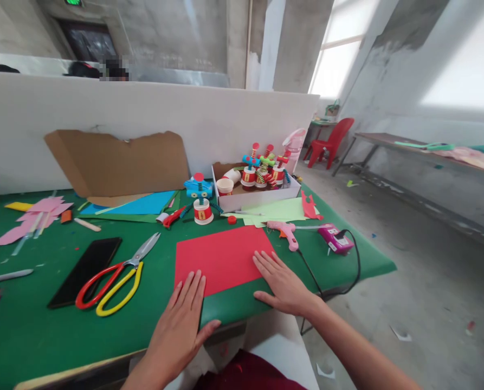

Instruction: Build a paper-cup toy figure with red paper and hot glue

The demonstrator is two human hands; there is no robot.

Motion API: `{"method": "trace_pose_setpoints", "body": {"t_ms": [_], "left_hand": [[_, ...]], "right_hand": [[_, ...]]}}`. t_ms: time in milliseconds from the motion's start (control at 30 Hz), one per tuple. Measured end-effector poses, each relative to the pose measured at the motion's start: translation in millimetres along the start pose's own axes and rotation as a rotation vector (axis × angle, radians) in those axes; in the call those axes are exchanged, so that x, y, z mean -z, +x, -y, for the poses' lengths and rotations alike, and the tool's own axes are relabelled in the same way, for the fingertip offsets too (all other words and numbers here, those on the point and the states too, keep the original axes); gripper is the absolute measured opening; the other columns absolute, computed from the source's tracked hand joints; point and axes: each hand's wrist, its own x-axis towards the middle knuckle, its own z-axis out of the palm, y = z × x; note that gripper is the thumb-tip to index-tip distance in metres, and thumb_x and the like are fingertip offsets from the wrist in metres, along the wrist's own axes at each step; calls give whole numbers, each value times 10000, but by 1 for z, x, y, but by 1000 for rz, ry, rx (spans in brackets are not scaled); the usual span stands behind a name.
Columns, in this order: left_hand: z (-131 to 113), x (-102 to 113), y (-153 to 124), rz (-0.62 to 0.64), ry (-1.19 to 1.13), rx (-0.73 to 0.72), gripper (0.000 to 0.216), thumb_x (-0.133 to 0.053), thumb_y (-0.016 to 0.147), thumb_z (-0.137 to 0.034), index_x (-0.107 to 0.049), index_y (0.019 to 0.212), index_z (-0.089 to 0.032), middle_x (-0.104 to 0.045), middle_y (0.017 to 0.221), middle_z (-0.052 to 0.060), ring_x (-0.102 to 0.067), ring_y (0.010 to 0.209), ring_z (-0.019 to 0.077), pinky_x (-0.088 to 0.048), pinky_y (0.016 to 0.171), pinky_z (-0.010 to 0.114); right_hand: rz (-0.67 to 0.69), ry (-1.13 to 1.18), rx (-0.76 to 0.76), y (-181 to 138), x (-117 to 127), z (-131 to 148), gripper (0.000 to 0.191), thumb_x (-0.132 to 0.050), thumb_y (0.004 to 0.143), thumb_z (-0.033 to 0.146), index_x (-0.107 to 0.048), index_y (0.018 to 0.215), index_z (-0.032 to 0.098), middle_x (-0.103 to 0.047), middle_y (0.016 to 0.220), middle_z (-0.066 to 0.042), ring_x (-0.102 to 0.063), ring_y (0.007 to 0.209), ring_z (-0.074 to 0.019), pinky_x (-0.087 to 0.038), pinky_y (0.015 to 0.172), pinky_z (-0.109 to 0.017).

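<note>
A red sheet of paper (221,255) lies flat on the green table (30,336) in front of me. My left hand (180,319) rests flat and open on the table, its fingertips on the sheet's near left corner. My right hand (282,284) lies flat and open on the sheet's near right corner. Neither hand holds anything.
Red-and-yellow scissors (115,276) and a black phone (85,269) lie to the left. A pink glue gun (284,232) with its cord, a pink device (336,239), a white box (258,197) of paper-cup figures, coloured paper and cardboard (120,162) sit farther back. The table edge is at right.
</note>
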Motion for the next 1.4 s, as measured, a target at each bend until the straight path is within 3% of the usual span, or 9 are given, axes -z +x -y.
{"method": "trace_pose_setpoints", "body": {"t_ms": [200,300,400,500,600,700,933,1133,1400], "left_hand": [[1,8,-2,117,23,129,719,-331,896,-644,-346,1474,-217,-398,1500,108,-299,1402,370,-291,1055,610],[-11,20,15,117,-23,121,633,-340,937,-523,-330,1480,-197,-368,1519,94,-269,1425,322,-284,1091,571],[-36,27,46,237,-138,33,559,-332,944,-303,-313,1484,-161,-303,1550,68,-242,1443,246,-261,1147,475],[-59,23,76,414,-260,-55,661,-426,887,-334,-298,1479,-70,-254,1556,135,-209,1449,288,-220,1171,473],[-66,11,86,419,-341,-53,709,-400,912,-377,-162,1519,-99,-191,1578,115,-158,1463,266,-196,1183,452],[-59,6,76,372,-376,-17,707,-311,954,-461,-98,1527,-106,-169,1588,99,-126,1471,234,-164,1196,420],[-17,24,31,357,-292,46,781,-271,924,-628,-168,1520,-134,-210,1581,101,-163,1464,243,-193,1180,415],[15,31,0,323,-147,97,791,-286,915,-640,-180,1516,-137,-278,1555,125,-208,1453,251,-274,1136,442],[32,36,-21,302,-33,161,781,-278,917,-641,-219,1506,-131,-291,1551,114,-228,1447,241,-264,1136,423]], "right_hand": [[-75,-63,-78,-14,-5,-14,813,-394,913,611,-154,1521,128,-276,1548,-137,-206,1451,-285,-244,1173,-507],[-144,-76,-75,-15,-5,2,863,-415,900,621,-93,1526,121,-227,1561,-148,-177,1455,-305,-245,1165,-528],[-192,-42,22,-8,-8,26,863,-413,915,593,-1,1526,144,-198,1573,-128,-169,1459,-283,-256,1168,-494],[-228,-18,51,2,-18,37,787,-372,961,504,73,1518,170,-228,1567,-118,-234,1445,-250,-320,1143,-445],[-283,-52,63,8,-33,34,785,-381,964,475,87,1517,173,-264,1555,-124,-304,1420,-254,-354,1118,-442],[-313,-109,91,11,-45,26,843,-438,925,528,37,1528,181,-303,1544,-112,-349,1399,-271,-356,1109,-450],[-314,-190,92,10,-47,24,859,-447,900,566,-4,1535,193,-331,1538,-94,-368,1387,-281,-344,1102,-450],[-287,-141,64,11,-46,26,874,-447,888,587,8,1537,217,-305,1550,-75,-332,1405,-290,-338,1107,-474],[-278,-136,55,11,-46,26,858,-442,899,571,18,1536,228,-256,1571,-58,-295,1423,-284,-326,1120,-474]]}}
